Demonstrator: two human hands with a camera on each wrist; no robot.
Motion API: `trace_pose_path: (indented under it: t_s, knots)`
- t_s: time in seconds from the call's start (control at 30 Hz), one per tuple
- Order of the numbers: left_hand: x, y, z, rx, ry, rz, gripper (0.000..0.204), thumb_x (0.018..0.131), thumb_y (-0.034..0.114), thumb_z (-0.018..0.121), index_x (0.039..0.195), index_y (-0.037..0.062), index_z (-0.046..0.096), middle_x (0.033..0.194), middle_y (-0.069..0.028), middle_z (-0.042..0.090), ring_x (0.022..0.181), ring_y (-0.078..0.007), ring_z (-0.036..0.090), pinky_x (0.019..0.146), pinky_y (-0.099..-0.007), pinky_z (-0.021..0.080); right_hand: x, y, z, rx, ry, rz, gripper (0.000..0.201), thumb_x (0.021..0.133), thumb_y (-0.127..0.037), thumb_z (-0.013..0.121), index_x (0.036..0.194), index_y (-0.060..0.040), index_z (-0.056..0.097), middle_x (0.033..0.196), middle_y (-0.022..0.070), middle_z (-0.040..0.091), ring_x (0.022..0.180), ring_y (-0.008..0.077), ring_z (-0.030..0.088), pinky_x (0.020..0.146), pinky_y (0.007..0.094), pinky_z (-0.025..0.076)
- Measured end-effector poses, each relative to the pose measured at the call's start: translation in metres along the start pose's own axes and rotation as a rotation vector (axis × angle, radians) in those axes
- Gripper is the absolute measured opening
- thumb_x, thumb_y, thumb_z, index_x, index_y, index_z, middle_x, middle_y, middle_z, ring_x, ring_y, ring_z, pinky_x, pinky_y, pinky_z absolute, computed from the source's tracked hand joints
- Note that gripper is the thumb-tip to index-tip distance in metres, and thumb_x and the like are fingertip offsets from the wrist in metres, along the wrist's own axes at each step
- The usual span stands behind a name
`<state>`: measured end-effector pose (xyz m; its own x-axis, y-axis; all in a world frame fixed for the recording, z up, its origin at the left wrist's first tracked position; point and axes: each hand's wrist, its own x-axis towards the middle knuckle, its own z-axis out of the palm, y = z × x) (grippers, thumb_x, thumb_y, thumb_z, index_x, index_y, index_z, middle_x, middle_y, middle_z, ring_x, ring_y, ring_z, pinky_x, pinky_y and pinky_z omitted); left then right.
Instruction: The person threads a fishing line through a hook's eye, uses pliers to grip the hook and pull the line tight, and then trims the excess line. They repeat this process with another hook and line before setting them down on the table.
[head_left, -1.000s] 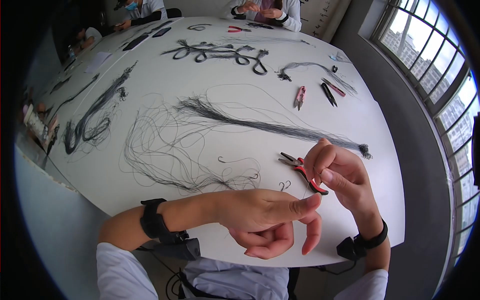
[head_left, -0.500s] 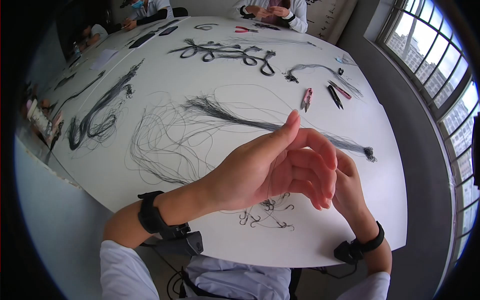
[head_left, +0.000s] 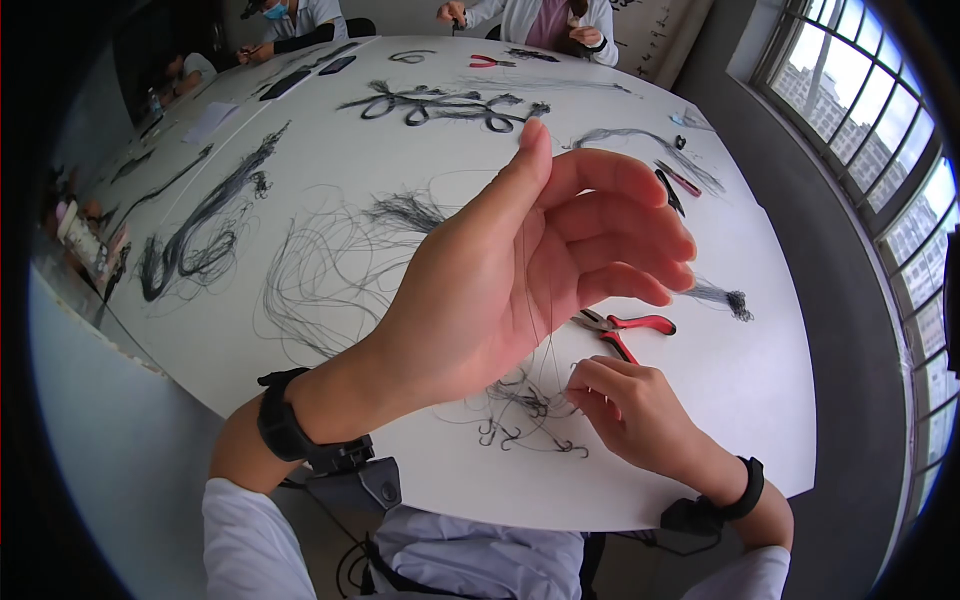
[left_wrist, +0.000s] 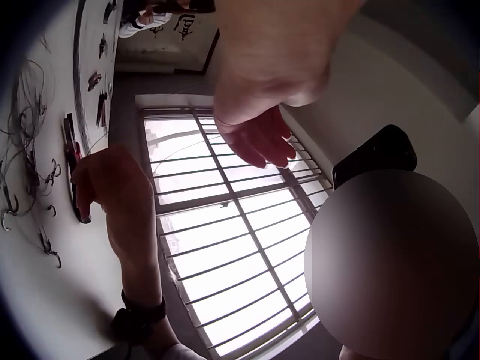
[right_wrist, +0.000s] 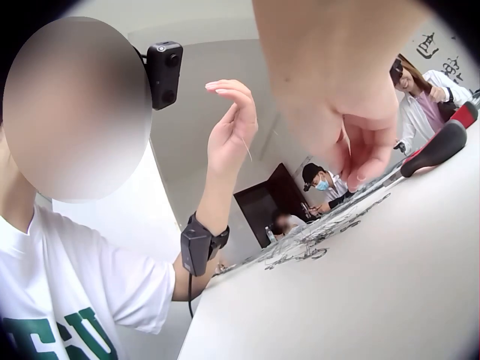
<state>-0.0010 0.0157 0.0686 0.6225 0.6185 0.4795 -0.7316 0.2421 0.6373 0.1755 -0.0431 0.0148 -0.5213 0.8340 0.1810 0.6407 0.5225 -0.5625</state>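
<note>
My left hand [head_left: 540, 260] is raised over the table, palm showing, thumb up and fingers loosely bent. Thin dark line [head_left: 550, 300] hangs across its palm and runs down to my right hand [head_left: 635, 415]. That hand is low, its fingertips pinching the line beside a cluster of hooks [head_left: 510, 436] on the table; what else they hold is too small to tell. Red-handled pliers [head_left: 650, 324] lie just beyond it. In the right wrist view, my left hand [right_wrist: 232, 131] stands upright with a short piece of line across it.
Loose line [head_left: 300, 280] spreads at left, and a dark bundle [head_left: 405, 212] lies partly behind my left hand. Coiled strands [head_left: 490, 112], more bundles [head_left: 200, 230] and a pink-handled tool [head_left: 680, 178] lie farther off. People sit across the white table [head_left: 740, 410]; a barred window is at right.
My left hand has risen and turned its palm into view. My right hand has come down from behind it towards the hooks. Across the table, a person's hands have moved apart.
</note>
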Motion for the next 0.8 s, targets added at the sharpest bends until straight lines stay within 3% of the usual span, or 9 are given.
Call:
trace_pose_path:
  t_s: [0.07, 0.1, 0.27, 0.4, 0.47, 0.53, 0.6, 0.67, 0.8]
  knots:
    - [0.002, -0.004, -0.003, 0.076, 0.186, 0.070, 0.047, 0.097, 0.041, 0.021, 0.106, 0.0037, 0.048, 0.098, -0.0122, 0.058, 0.090, -0.0248, 0.057, 0.082, -0.0384, 0.045, -0.001, -0.003, 0.004, -0.056, -0.016, -0.046, 0.009, 0.078, -0.003, 0.058, 0.083, -0.0021, 0.050, 0.070, 0.0095, 0.053, 0.061, 0.0269, 0.055, 0.053, 0.0353, 0.044]
    - [0.004, -0.005, -0.008, 0.075, 0.158, 0.094, 0.046, 0.097, 0.040, 0.024, 0.108, 0.0024, 0.048, 0.106, -0.0138, 0.057, 0.097, -0.0229, 0.056, 0.087, -0.0372, 0.043, -0.001, -0.005, 0.006, -0.060, -0.012, -0.134, 0.010, 0.078, -0.003, 0.058, 0.084, -0.0019, 0.051, 0.070, 0.0093, 0.053, 0.062, 0.0263, 0.055, 0.053, 0.0354, 0.045]
    - [0.014, -0.020, -0.022, 0.248, 0.287, 0.125, 0.047, 0.097, 0.041, 0.023, 0.105, 0.0030, 0.049, 0.107, -0.0139, 0.057, 0.101, -0.0205, 0.053, 0.089, -0.0335, 0.040, 0.001, -0.014, 0.013, 0.015, 0.010, -0.287, 0.012, 0.073, 0.005, 0.059, 0.081, -0.0011, 0.054, 0.070, 0.0093, 0.055, 0.063, 0.0252, 0.056, 0.052, 0.0336, 0.045]
    - [0.017, -0.031, -0.038, 0.627, 0.279, 0.052, 0.048, 0.098, 0.040, 0.022, 0.098, 0.0025, 0.052, 0.101, -0.0130, 0.059, 0.094, -0.0171, 0.055, 0.085, -0.0308, 0.042, 0.001, -0.021, 0.005, 0.012, 0.041, -0.295, 0.014, 0.071, 0.007, 0.060, 0.081, -0.0013, 0.055, 0.071, 0.0085, 0.055, 0.062, 0.0246, 0.056, 0.051, 0.0325, 0.044]
    - [0.013, -0.033, -0.049, 0.881, 0.142, -0.173, 0.048, 0.099, 0.036, 0.022, 0.088, 0.0016, 0.054, 0.086, -0.0103, 0.062, 0.084, -0.0160, 0.058, 0.083, -0.0298, 0.042, 0.000, -0.023, -0.008, -0.081, 0.067, -0.296, 0.016, 0.070, 0.002, 0.060, 0.084, -0.0025, 0.053, 0.072, 0.0068, 0.053, 0.061, 0.0227, 0.056, 0.049, 0.0321, 0.044]
    - [0.005, -0.036, -0.051, 0.880, 0.112, -0.426, 0.048, 0.099, 0.033, 0.023, 0.081, 0.0011, 0.054, 0.072, -0.0076, 0.060, 0.071, -0.0150, 0.058, 0.075, -0.0285, 0.045, -0.002, -0.020, -0.017, -0.108, 0.102, -0.296, 0.017, 0.069, 0.003, 0.061, 0.084, -0.0027, 0.054, 0.072, 0.0060, 0.053, 0.060, 0.0219, 0.056, 0.048, 0.0312, 0.043]
    - [-0.001, -0.037, -0.049, 0.841, 0.049, -0.669, 0.047, 0.098, 0.034, 0.026, 0.077, 0.0009, 0.053, 0.062, -0.0060, 0.055, 0.053, -0.0128, 0.053, 0.054, -0.0247, 0.045, -0.003, -0.019, -0.024, -0.134, 0.139, -0.293, 0.018, 0.068, 0.004, 0.061, 0.084, -0.0030, 0.055, 0.072, 0.0053, 0.054, 0.058, 0.0212, 0.055, 0.047, 0.0303, 0.042]
    - [-0.006, -0.035, -0.035, 0.770, 0.059, -0.832, 0.048, 0.097, 0.037, 0.028, 0.076, 0.0016, 0.052, 0.057, -0.0026, 0.050, 0.045, -0.0093, 0.043, 0.042, -0.0218, 0.035, -0.003, -0.017, -0.030, -0.156, 0.230, -0.314, 0.021, 0.066, 0.005, 0.062, 0.084, -0.0036, 0.056, 0.072, 0.0042, 0.054, 0.057, 0.0205, 0.054, 0.046, 0.0296, 0.041]
    - [-0.010, -0.033, -0.024, 0.608, -0.008, -0.992, 0.045, 0.095, 0.036, 0.030, 0.074, 0.0023, 0.051, 0.053, 0.0022, 0.040, 0.042, -0.0056, 0.029, 0.037, -0.0209, 0.023, -0.006, -0.016, -0.040, -0.188, 0.224, -0.238, 0.017, 0.068, 0.004, 0.066, 0.080, -0.0046, 0.058, 0.072, 0.0056, 0.057, 0.060, 0.0217, 0.057, 0.050, 0.0297, 0.045]
